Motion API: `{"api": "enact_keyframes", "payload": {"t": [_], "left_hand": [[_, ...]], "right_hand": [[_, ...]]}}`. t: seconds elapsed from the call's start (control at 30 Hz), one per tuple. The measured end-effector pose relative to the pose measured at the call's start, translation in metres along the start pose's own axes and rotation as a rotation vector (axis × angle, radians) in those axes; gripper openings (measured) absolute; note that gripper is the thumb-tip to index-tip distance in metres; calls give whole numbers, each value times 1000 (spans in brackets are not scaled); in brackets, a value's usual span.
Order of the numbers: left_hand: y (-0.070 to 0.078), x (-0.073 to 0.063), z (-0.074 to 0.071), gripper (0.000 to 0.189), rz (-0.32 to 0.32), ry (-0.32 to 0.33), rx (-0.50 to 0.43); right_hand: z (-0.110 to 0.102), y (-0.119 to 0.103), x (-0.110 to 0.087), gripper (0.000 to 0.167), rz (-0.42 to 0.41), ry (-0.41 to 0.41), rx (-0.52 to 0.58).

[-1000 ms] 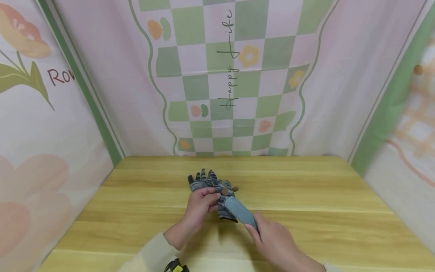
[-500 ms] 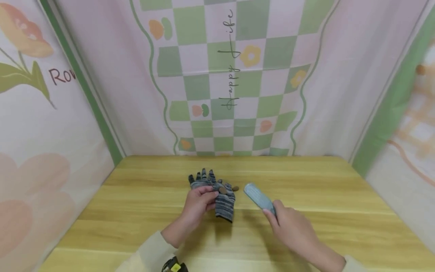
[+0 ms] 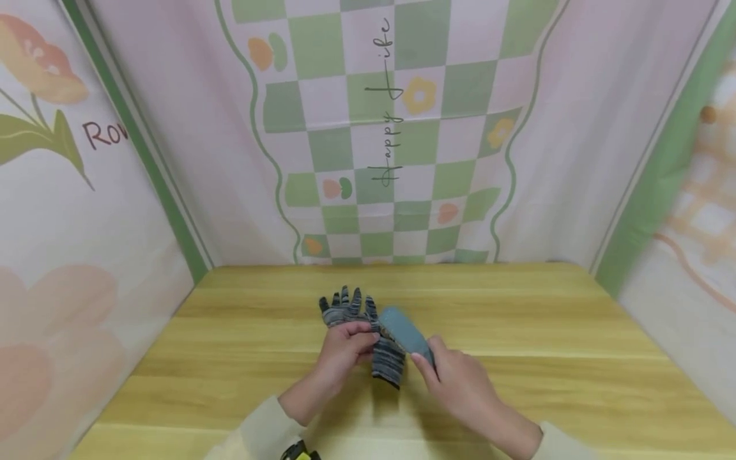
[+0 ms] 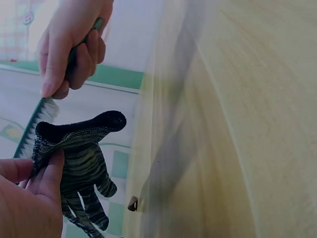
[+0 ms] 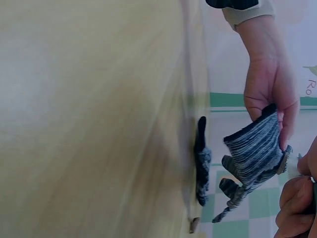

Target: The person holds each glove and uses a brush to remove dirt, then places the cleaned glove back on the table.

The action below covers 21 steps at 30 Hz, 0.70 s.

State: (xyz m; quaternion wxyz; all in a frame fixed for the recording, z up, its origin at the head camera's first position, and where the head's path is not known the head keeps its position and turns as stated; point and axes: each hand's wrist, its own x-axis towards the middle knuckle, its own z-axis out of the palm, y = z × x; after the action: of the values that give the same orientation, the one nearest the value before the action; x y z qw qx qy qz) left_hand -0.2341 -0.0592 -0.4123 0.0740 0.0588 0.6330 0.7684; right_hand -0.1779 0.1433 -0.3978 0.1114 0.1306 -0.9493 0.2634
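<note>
- Nearest: R hand point(image 3: 460, 386), fingers curled firmly round the brush point(image 3: 402, 331), no slack seen.
- L hand point(image 3: 345, 350): thumb & fingers pinch the glove point(image 3: 388, 364), held up off the table w/ cuff toward the body. Brush head is right beside it; can't tell if bristles touch.
- Risk: pinch is at 1 side, rest hangs loose, so a hard stroke could prob. twist it or tug it free.
- Risk: brush head is near L fingertips; an overshoot could scrape them.
- Risk: brown patch point(image 5: 284, 163) on the held glove, by L fingers, might drop or smear if knocked.
- Just beyond: glove 2 point(image 3: 335, 314) lies on the table; 1 brown bit point(image 5: 194, 225) near it. A low, far swing could snag either.
- Room: table point(image 3: 546, 332) runs wide on R side; side edges well apart from both hands.
- Far edge meets the cloth point(image 3: 425, 140), well past the brush.
</note>
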Motion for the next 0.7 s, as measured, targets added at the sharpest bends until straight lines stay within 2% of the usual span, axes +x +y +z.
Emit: {"api": "enact_keyframes", "payload": {"t": [0.2, 0.53, 0.7], "left_hand": [[-1, 0, -2, 21, 5, 7, 8], [-3, 2, -3, 22, -5, 21, 7], [-2, 2, -4, 21, 2, 39, -16]], "right_hand": [[6, 3, -1, 20, 10, 2, -1], [12, 15, -4, 19, 2, 46, -38], [12, 24, -4, 20, 20, 6, -74]]}}
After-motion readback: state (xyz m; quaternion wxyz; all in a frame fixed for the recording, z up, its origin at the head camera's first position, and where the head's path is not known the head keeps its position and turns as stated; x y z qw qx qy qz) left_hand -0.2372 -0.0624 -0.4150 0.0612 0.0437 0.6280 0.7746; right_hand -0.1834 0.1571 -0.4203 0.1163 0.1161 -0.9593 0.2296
